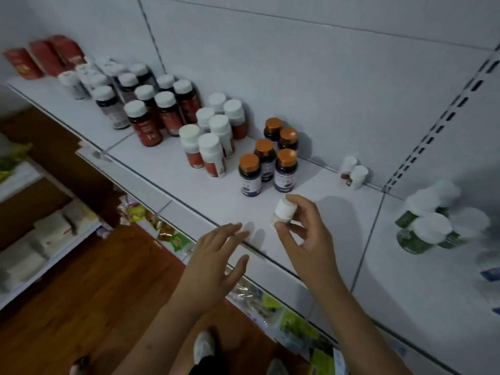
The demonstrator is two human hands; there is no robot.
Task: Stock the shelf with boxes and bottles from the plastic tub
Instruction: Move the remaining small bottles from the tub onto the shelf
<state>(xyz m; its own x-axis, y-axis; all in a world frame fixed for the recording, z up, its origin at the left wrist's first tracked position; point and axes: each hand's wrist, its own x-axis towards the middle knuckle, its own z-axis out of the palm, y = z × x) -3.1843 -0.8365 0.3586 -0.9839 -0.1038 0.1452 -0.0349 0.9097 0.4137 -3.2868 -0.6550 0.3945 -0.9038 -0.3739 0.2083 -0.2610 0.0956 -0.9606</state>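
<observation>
White plastic caps most of the stock on the shelf [167, 169], and the small white bottle [282, 211] in play matches: a squat cylinder with a ribbed-looking lid and a pale label. The head view is the only one. In it the right hand [308, 239] pinches that bottle between thumb and curled fingers, just above the shelf's front half, in front of the copper-capped purple bottles [266, 163]. The left hand [216, 258] hovers beside it with fingers straight and loose, gripping nothing. The plastic tub is out of sight.

The likely risk is a knock-on: the copper-capped group stands close behind the bottle, and a push towards the back could tip one into its neighbours, since these are tall, narrow, smooth-sided shapes on a slick painted-metal surface. A loose pinch on smooth plastic might also let the bottle slip and roll off the front lip to the wooden floor [89, 307].

Two matching small white bottles [353, 171] lie tilted against the back panel, probably its intended company. Green white-lidded jars [430, 226] sit further right.
</observation>
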